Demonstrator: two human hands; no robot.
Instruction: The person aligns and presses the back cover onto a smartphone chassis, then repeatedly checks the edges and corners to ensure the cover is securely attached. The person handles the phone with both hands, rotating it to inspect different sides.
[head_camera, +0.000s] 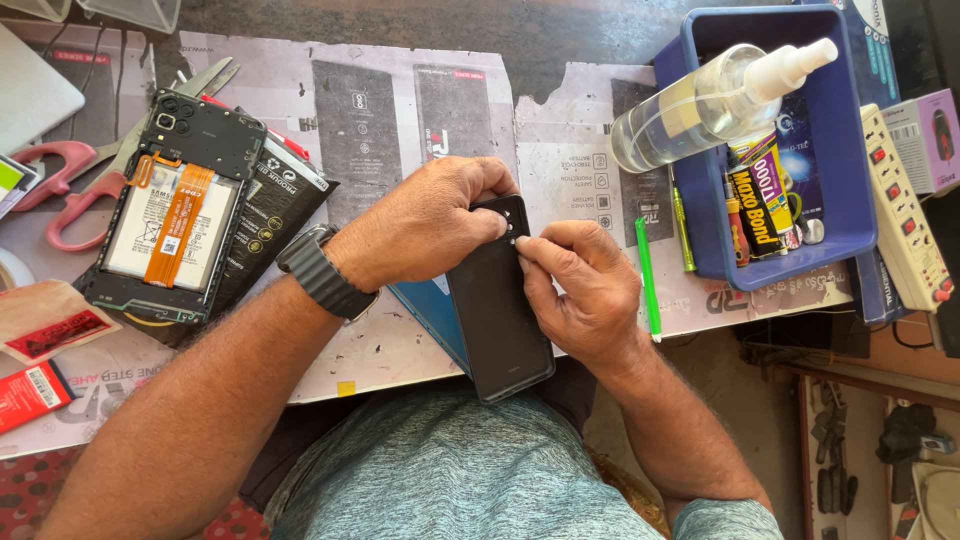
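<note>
**Back cover held over the near edge, fingers at the camera corner**

Both hands work a black phone back cover at the near edge of the worktable; its lower end overhangs that edge, above the person's lap. The left hand caps the cover's far end, fingers curled down and pressed together over the corner by the camera cutout. The right hand has thumb and forefinger pinched together at that same corner. Whether a small part sits between them is too small to tell.

The opened phone body, battery and orange flex strip showing, lies toward the far left corner of the table, well apart from the hands. Pink-handled scissors lie just beside it. A green stick-shaped tool lies just right of the right hand. A blue tray at the far right corner holds a clear spray bottle and a glue tube.

Risks, as judged:
- The cover rests only partly on the table. If either grip eases, it could tip off the near edge.
- Pressure is concentrated at one corner. A thin plastic cover may flex or crack around the cutout there.
- Fingertips at the camera corner could smear or misplace anything small being seated there.
- The exposed flex strip lies unprotected beside the scissors; a stray forearm sweep could snag it.
</note>
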